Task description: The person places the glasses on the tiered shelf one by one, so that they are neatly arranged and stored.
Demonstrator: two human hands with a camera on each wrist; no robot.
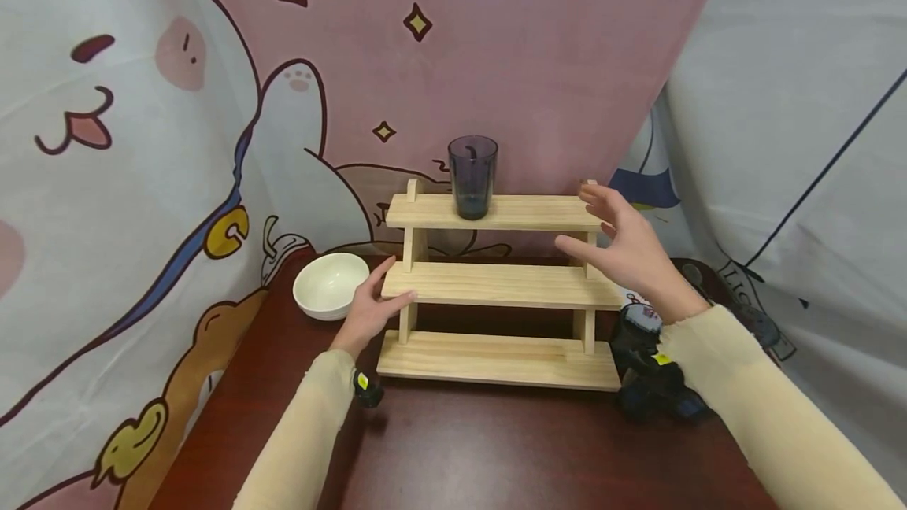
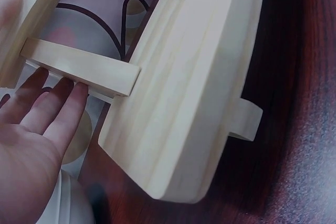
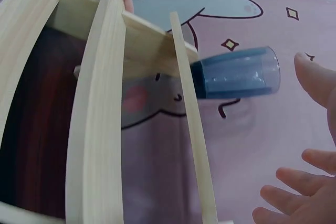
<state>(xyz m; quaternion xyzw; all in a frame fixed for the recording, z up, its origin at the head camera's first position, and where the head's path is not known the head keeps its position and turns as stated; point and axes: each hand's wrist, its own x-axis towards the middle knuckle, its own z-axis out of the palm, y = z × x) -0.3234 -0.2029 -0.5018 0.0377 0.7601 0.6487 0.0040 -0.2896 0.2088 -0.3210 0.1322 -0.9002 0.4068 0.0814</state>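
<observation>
A three-tier wooden display shelf (image 1: 496, 285) stands on the dark red table. My left hand (image 1: 367, 313) grips the left end of its middle tier, the thumb at the front and the fingers (image 2: 65, 114) against the side upright. On the top tier a tinted drinking glass (image 1: 473, 179) stands upright, left of the middle. My right hand (image 1: 631, 252) hovers by the right end of the top tier, fingers spread and holding nothing. In the right wrist view the glass (image 3: 239, 74) is apart from that hand.
A white bowl (image 1: 330, 286) sits left of the shelf, close to my left hand. Dark objects (image 1: 655, 368), hard to make out, lie at the shelf's right side beneath my right forearm. A printed cloth (image 1: 538, 61) hangs behind the table (image 1: 460, 447).
</observation>
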